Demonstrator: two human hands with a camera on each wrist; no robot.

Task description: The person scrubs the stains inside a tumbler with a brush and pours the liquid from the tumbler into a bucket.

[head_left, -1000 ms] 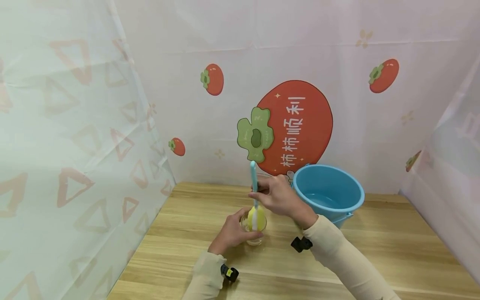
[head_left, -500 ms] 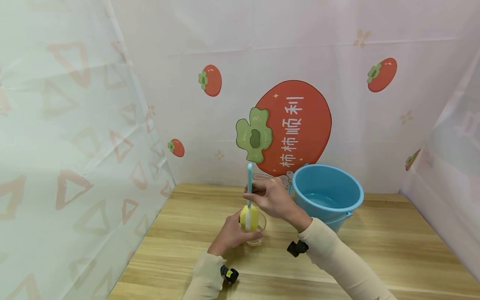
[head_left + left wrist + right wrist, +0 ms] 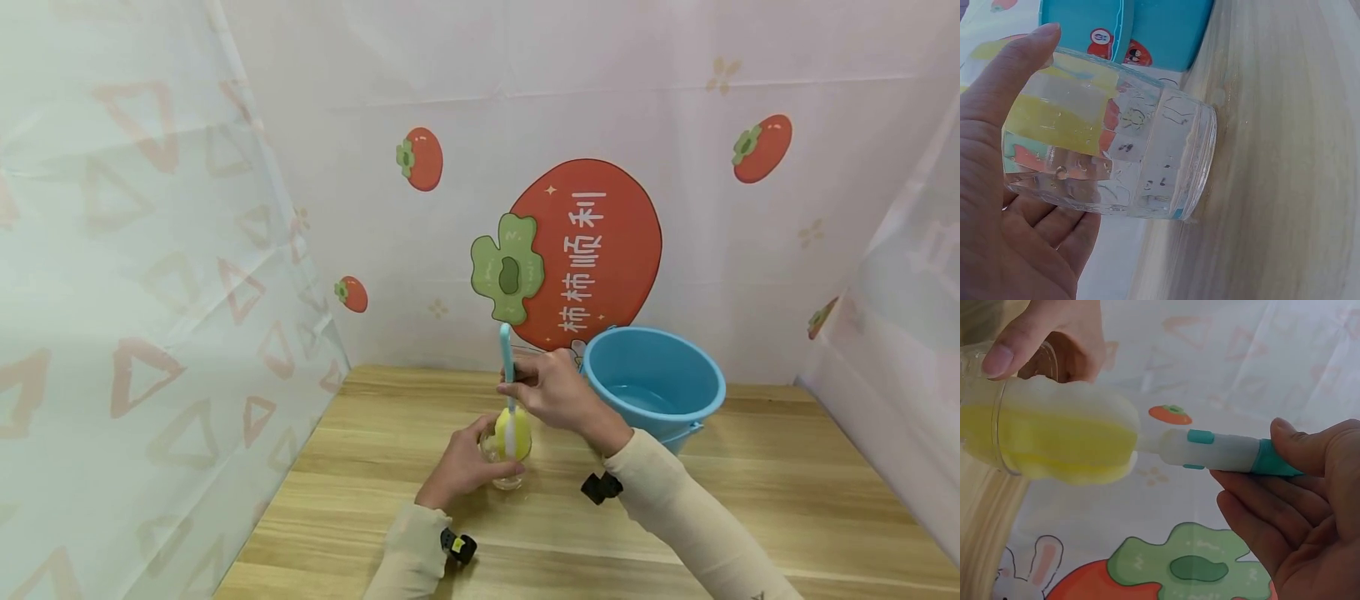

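Note:
My left hand (image 3: 461, 467) grips a clear drinking glass (image 3: 1160, 156), thumb on one side and fingers on the other. The glass stands upright on the wooden table, with water drops on its wall. My right hand (image 3: 558, 396) pinches the blue-and-white handle of a sponge cup brush (image 3: 1085, 437). Its yellow-and-white sponge head sits partly inside the glass mouth, the upper part sticking out above the rim. Through the glass wall in the left wrist view, the sponge (image 3: 1060, 119) shows in the mouth-side half, away from the base.
A blue bucket (image 3: 652, 371) stands at the back right of the wooden table (image 3: 360, 483), close to my right forearm. White cloth with printed persimmons (image 3: 420, 250) hangs behind the table, and more printed cloth walls the sides.
The brush and my right hand swung left half a second ago, the sponge at the left of the glass; now they are back right, the sponge in its mouth. My left hand stays put.

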